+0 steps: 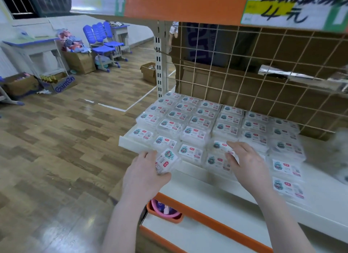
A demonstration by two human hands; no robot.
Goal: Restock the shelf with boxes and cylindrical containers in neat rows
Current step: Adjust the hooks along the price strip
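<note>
A floor carton [63,84] printed "GamOn" holds bottles, far left of the shelf [207,179]. The left hand [145,172] grips a clear labelled box [166,163] at the shelf's front-left edge; its label print is too blurred to read. The right hand [246,164] rests with fingers spread on the rows of boxes [216,124], hiding some, beneath a sign [293,8] reading "4元".

Head view looks down, close, onto the shelf [188,179].
</note>
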